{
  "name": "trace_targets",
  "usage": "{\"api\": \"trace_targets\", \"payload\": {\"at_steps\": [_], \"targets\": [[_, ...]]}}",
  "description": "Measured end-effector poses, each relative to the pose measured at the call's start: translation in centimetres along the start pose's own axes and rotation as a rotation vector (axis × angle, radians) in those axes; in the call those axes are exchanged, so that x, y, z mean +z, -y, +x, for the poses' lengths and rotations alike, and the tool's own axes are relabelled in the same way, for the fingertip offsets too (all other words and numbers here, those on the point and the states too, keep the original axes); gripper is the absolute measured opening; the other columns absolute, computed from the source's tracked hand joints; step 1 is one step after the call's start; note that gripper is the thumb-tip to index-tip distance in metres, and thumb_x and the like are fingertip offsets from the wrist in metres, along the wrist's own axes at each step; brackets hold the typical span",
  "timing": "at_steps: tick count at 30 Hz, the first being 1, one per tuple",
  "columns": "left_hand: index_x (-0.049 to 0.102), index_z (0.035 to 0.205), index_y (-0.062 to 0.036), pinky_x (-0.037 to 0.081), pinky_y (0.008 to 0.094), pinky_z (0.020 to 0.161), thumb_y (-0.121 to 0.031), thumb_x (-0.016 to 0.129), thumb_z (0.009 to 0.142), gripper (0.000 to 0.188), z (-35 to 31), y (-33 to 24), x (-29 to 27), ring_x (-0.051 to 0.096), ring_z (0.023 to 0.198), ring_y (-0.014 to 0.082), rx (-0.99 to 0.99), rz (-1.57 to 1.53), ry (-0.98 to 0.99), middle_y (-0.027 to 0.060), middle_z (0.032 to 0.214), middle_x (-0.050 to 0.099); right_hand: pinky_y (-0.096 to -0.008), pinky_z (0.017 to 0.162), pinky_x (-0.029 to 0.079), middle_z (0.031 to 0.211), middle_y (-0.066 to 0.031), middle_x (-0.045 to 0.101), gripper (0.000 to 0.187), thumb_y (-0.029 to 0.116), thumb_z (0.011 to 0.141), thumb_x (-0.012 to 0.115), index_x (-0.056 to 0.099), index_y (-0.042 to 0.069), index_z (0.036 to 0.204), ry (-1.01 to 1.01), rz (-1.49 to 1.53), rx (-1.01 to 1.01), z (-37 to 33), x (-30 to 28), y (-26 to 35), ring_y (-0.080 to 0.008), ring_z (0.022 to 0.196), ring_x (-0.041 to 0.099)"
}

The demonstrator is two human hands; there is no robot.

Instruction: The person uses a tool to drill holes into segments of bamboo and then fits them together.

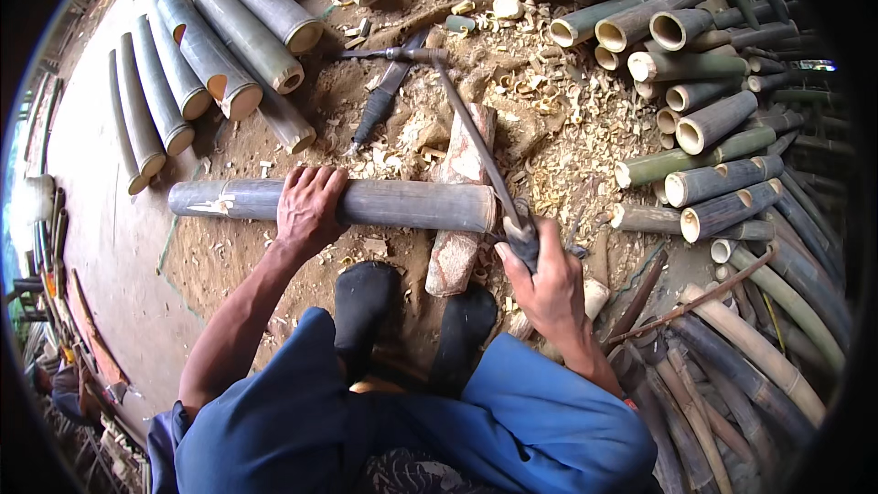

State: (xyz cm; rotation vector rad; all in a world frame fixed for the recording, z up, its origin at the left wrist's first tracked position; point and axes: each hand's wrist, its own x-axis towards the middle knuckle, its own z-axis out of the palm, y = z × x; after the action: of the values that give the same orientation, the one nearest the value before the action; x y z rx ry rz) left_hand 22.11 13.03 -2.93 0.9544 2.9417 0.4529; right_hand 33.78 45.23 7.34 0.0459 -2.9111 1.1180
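A grey-green bamboo section [402, 203] lies crosswise before my feet, its right end resting over a pale, worn wooden block [455, 262]. My left hand [309, 209] is closed over its middle from above. A pale chipped patch shows near its left end. My right hand [549, 285] grips the dark handle of a long, narrow-bladed knife [477, 142]. The blade points away and to the left, passing close by the bamboo's right end; whether it touches cannot be told. Beyond the bamboo, a second knife [377, 110] with a black wrapped handle lies on the ground.
Cut bamboo sections [247, 5] lie in a row at the far left. More bamboo [695, 119] is stacked along the right side, with long pieces [741, 366] at the near right. Wood chips [558, 128] cover the ground beyond the block. My black-covered feet [368, 306] are near the bamboo.
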Motion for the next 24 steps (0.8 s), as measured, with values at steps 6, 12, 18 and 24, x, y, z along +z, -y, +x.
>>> {"api": "trace_targets", "payload": {"at_steps": [6, 12, 18, 24], "targets": [[0.059, 0.107, -0.0093, 0.044, 0.0440, 0.098, -0.017, 0.079, 0.066, 0.046, 1.6, -1.4, 0.1, 0.062, 0.103, 0.0293, -0.003, 0.000, -0.012, 0.0097, 0.102, 0.063, -0.0455, 0.048, 0.052, 0.069, -0.0190, 0.065, 0.026, 0.016, 0.096, 0.064, 0.047, 0.001, 0.107, 0.208, -0.263, 0.301, -0.9, 1.7, -5.5, -0.0348, 0.054, 0.066], [0.060, 0.109, -0.0087, 0.044, 0.0436, 0.098, -0.019, 0.079, 0.066, 0.049, -0.5, -0.2, 0.0, 0.062, 0.105, 0.0292, -0.031, 0.044, -0.018, 0.0101, 0.107, 0.065, -0.0430, 0.053, 0.053, 0.075, -0.0178, 0.067, 0.027, 0.017, 0.093, 0.069, 0.053, 0.000, 0.107, -0.047, 0.000, 0.041, 0.1, -0.3, 0.4, -0.0346, 0.061, 0.069], [0.059, 0.114, -0.0072, 0.044, 0.0448, 0.099, -0.018, 0.081, 0.062, 0.057, 0.6, -1.4, 1.0, 0.062, 0.107, 0.0312, 0.014, -0.007, -0.053, 0.0117, 0.110, 0.065, -0.0445, 0.053, 0.054, 0.073, -0.0211, 0.067, 0.029, 0.021, 0.098, 0.063, 0.047, 0.000, 0.109, 0.272, -0.290, 0.443, -1.3, 2.0, -8.1, -0.0340, 0.061, 0.069], [0.059, 0.122, -0.0063, 0.043, 0.0466, 0.101, -0.014, 0.074, 0.069, 0.056, -1.5, -0.3, 1.3, 0.061, 0.112, 0.0316, -0.025, 0.094, -0.101, 0.0130, 0.121, 0.064, -0.0424, 0.063, 0.055, 0.084, -0.0204, 0.069, 0.029, 0.018, 0.094, 0.068, 0.053, -0.001, 0.110, 0.107, 0.028, 0.235, 0.1, -0.1, -0.5, -0.0330, 0.073, 0.073]]}}
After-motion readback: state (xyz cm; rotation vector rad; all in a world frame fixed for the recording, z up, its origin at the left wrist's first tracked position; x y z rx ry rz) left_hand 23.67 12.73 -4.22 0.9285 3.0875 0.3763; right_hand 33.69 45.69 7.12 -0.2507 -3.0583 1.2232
